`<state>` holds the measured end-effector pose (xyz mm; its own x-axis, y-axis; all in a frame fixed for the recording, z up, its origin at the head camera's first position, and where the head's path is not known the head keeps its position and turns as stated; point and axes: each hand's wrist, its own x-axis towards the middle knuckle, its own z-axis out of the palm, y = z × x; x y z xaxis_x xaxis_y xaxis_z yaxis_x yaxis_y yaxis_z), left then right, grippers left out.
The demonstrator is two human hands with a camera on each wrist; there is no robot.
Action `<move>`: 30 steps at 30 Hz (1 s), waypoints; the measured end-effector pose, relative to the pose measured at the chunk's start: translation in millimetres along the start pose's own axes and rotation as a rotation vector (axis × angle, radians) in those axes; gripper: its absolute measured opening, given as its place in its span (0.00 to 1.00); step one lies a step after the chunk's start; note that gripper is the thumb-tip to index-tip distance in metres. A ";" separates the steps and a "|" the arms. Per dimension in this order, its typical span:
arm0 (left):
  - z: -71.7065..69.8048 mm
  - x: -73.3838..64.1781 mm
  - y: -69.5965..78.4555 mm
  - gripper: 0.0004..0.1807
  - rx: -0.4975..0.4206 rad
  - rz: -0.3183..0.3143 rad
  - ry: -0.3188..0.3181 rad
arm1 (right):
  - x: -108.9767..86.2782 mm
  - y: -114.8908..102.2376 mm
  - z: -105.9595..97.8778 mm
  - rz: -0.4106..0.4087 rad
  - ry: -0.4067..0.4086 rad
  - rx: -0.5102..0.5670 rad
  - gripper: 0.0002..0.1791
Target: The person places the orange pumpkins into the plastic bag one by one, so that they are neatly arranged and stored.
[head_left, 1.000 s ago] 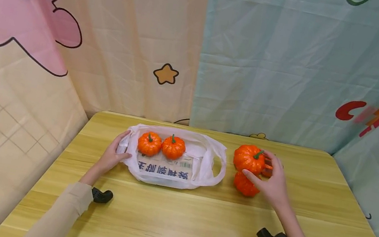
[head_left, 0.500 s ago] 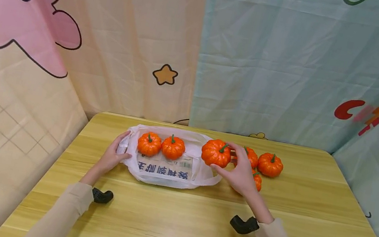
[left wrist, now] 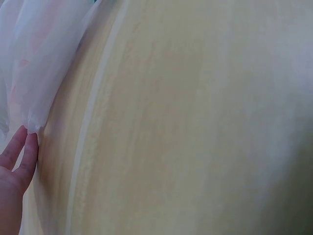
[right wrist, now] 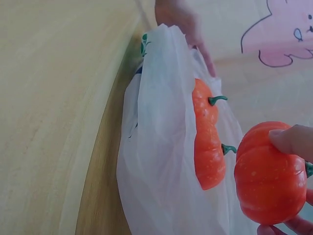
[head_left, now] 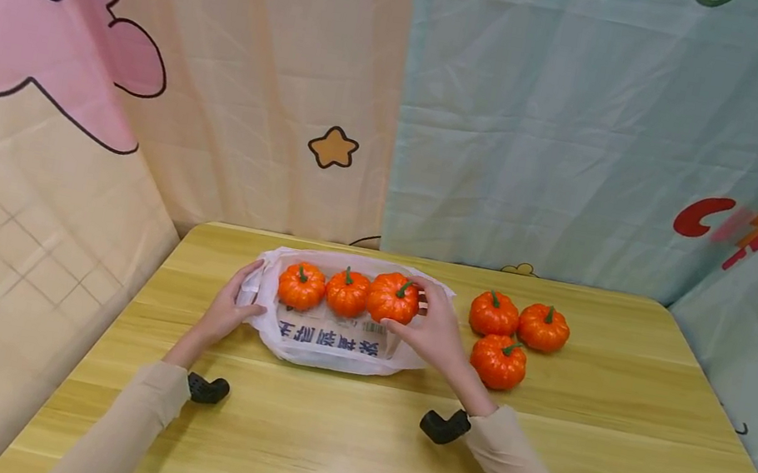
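Over bag (head_left: 327,359), right hand (head_left: 436,333) grips pumpkin (head_left: 391,298)
I see it left of that hand; left hand (head_left: 224,316) holds the bag; table (head_left: 312,445), far curtains (head_left: 557,133).

The head camera looks forward and down from the near side of the bag (head_left: 334,361), well back. The left wrist camera, near the bag's left end, faces mostly table (left wrist: 171,122). The right wrist camera, by its right end, looks closely along it; head view shares both ends.
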<state>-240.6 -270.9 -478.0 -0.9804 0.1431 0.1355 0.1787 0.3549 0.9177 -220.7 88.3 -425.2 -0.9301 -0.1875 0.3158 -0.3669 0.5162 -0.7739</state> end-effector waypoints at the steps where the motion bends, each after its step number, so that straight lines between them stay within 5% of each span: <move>1: -0.1 0.0 0.6 0.44 0.000 -0.001 -0.004 | 1.7 0.1 2.2 0.006 -0.003 -0.004 0.43; 10: 0.7 -8.9 34.8 0.43 -0.001 -0.034 -0.028 | 12.1 4.7 13.1 0.037 0.000 -0.074 0.43; 16: 1.2 -10.5 36.4 0.42 -0.002 -0.027 -0.031 | 15.2 12.7 16.7 0.047 -0.003 -0.089 0.43; 22: -0.5 -7.8 30.7 0.43 -0.003 -0.026 -0.031 | 17.2 18.4 18.5 0.060 -0.007 -0.129 0.42; 30: -2.0 1.4 -0.7 0.45 0.014 -0.023 -0.018 | 18.3 22.8 20.1 0.112 -0.001 -0.176 0.41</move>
<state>-242.3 -272.8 -477.7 -0.9827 0.1509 0.1078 0.1574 0.3709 0.9152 -246.5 79.9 -448.2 -0.9649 -0.1215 0.2329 -0.2526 0.6721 -0.6960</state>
